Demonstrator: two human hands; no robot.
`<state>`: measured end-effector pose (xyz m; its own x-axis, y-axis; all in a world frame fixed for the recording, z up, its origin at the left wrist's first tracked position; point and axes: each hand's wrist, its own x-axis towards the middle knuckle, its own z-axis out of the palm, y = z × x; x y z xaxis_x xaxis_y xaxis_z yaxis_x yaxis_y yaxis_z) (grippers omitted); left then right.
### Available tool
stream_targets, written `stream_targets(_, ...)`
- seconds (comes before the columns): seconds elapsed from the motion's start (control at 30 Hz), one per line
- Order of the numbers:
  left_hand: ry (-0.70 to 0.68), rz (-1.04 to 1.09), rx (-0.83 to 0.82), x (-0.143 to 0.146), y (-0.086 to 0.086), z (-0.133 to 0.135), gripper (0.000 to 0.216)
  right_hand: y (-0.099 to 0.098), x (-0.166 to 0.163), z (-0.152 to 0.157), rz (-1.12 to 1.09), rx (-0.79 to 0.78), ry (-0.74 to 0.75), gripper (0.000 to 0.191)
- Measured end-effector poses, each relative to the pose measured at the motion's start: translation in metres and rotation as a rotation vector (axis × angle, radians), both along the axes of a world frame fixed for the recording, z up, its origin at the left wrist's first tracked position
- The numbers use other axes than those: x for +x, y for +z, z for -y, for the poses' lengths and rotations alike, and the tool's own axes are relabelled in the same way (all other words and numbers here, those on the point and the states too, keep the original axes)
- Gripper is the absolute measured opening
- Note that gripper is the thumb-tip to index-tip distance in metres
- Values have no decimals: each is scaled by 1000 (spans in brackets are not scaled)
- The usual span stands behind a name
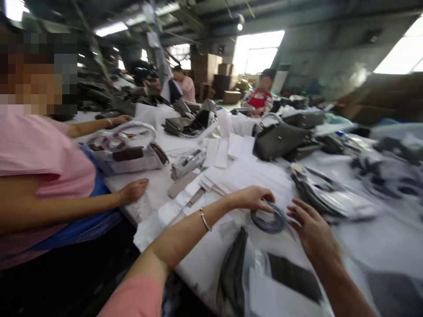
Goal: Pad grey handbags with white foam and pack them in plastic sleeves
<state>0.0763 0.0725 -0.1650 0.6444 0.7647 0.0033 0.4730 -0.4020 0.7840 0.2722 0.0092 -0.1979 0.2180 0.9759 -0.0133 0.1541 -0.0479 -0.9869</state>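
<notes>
My left hand [254,198], with a bangle on its wrist, grips the upper rim of a grey coil [272,222] that looks like a rolled-up strap in clear wrap. Just right of the coil, my right hand [309,222] is held with its fingers bent and apart. It appears to hold nothing, though blur softens the fingertips. Below the coil lies a dark grey bag [234,268] beside a plastic-wrapped dark panel [294,275] with white sheeting on it.
A co-worker in a pink shirt [42,154] stands at left, by a bag with wrapped handles [132,158]. White paper strips [221,152] lie mid-table. Dark bags [280,138] and a wrapped bag [330,193] are piled at right. Two more people work farther back.
</notes>
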Motion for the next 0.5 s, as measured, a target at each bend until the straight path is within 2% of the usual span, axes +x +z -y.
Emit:
stream_targets(0.07, 35, -36, -10, 0, -17, 7, 33, 8, 18, 7, 48, 0, -91, 43)
stream_targets(0.17, 97, -68, 22, -5, -33, 6, 35, 5, 34, 28, 427, -18, 86, 32)
stream_targets(0.3, 164, -159, 67, -11, -50, 14, 29, -16, 28, 67, 825, -128, 386, 28)
stream_targets(0.4, 174, -184, 115, -8, -68, 30, 24, -28, 16, 87, 1048, -134, 451, 35)
stream_targets(0.5, 184, -175, 159, -5, -81, 47, 25, -32, 8, 100, 1121, -165, 430, 37)
